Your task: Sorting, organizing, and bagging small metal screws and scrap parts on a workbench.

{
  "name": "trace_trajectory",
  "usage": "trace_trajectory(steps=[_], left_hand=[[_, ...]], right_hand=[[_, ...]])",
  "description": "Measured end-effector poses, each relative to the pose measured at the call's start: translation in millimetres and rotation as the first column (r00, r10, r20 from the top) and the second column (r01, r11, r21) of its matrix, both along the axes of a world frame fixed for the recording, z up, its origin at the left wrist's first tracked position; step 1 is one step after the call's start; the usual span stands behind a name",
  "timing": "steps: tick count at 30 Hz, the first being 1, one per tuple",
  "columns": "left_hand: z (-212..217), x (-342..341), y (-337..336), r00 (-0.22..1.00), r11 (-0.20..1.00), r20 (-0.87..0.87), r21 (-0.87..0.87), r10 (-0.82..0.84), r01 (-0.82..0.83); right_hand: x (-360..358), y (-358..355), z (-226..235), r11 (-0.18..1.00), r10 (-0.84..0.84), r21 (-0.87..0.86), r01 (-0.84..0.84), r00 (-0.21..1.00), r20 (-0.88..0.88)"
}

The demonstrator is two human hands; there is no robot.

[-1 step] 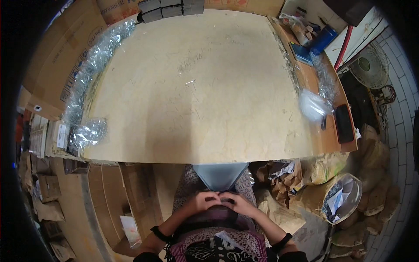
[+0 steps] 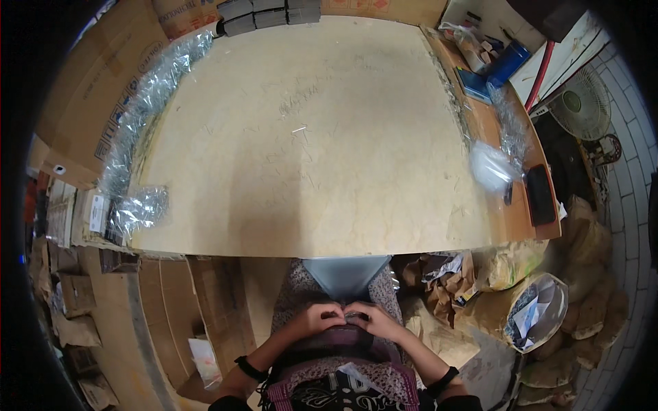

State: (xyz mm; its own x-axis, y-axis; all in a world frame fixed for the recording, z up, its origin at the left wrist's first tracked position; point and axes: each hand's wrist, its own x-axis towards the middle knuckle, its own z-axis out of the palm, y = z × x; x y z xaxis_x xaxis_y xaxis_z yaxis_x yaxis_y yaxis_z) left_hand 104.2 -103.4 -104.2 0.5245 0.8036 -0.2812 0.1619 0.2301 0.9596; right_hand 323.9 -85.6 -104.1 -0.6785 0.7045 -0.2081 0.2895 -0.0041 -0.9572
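Note:
My left hand (image 2: 321, 318) and my right hand (image 2: 371, 320) meet over my lap, just below the table's front edge. Their fingers are curled, with the fingertips close together. Anything pinched between them is hidden or too small to name. Right in front of them, between my knees, is a pale blue-grey plastic container (image 2: 346, 275), partly under the table. Patterned cloth (image 2: 291, 291) covers my legs. Many thin, short clear or metallic bits (image 2: 299, 129) lie scattered over the light wooden tabletop (image 2: 384, 178).
Clear plastic wrap (image 2: 147, 103) runs along the table's left edge beside a large cardboard box (image 2: 89, 96). Grey blocks (image 2: 267, 15) line the back. A phone (image 2: 541, 194), plastic bag (image 2: 492, 166) and blue cylinder (image 2: 507, 63) sit at right. An open sack (image 2: 558, 312) stands below.

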Motion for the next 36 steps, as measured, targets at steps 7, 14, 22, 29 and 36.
trace_trajectory(steps=[7, 14, 22, 29, 36], left_hand=[[61.5, -12.4, 1.9, 0.956, 0.922, 0.156, -0.341, 0.248, -0.184], [75.6, -8.9, 34.2, 0.919, 0.939, 0.319, -0.32, 0.23, -0.124], [97.7, -14.6, 47.0, 0.899, 0.96, 0.342, -0.037, 0.275, -0.279], [116.1, -29.4, 65.4, 0.821, 0.692, 0.128, 0.475, 0.557, -0.543], [129.2, -25.6, 96.5, 0.894, 0.894, 0.071, 0.041, 0.443, -0.447]], right_hand=[[-2.8, 24.8, 59.1, 0.98, -0.034, 0.192, 0.047, 0.997, -0.071], [-27.1, 67.4, 121.2, 0.9, -0.251, 0.328, 0.288, 0.956, -0.149], [-17.3, 115.1, 157.1, 0.968, -0.159, 0.116, 0.224, 0.899, -0.409], [-28.2, 159.8, 155.3, 0.559, -0.235, 0.824, 0.091, 0.971, 0.052], [-65.3, 140.2, 152.5, 0.697, -0.101, 0.692, 0.185, 0.982, -0.16]])
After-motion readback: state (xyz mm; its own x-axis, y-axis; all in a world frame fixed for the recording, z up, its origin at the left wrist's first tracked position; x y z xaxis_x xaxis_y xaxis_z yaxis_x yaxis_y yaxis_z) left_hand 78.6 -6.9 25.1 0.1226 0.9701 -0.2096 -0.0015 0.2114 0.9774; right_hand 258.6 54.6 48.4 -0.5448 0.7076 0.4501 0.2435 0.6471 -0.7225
